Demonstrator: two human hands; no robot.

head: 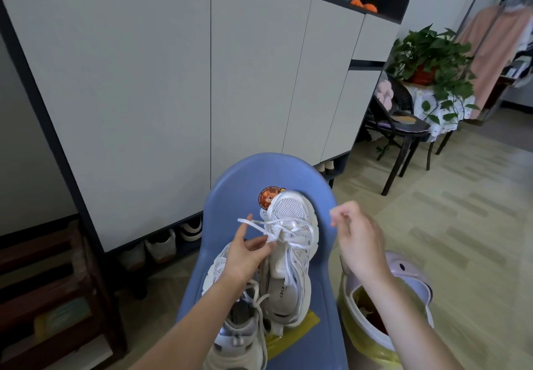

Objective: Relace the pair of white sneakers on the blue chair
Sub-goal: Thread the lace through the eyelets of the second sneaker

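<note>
Two white sneakers (285, 257) lie on the blue chair (245, 179) so both hands can reach: the left hand (245, 257) pinches a lace (259, 226), and the right hand (357, 242), fingers curled, maybe pulls its end.

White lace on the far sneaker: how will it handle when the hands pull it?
Probably floppy: the lace droops in loose loops across the far sneaker. Likely light, since its free end juts out past the left hand without sagging much. It may snag, because the strands cross near the eyelets.
</note>
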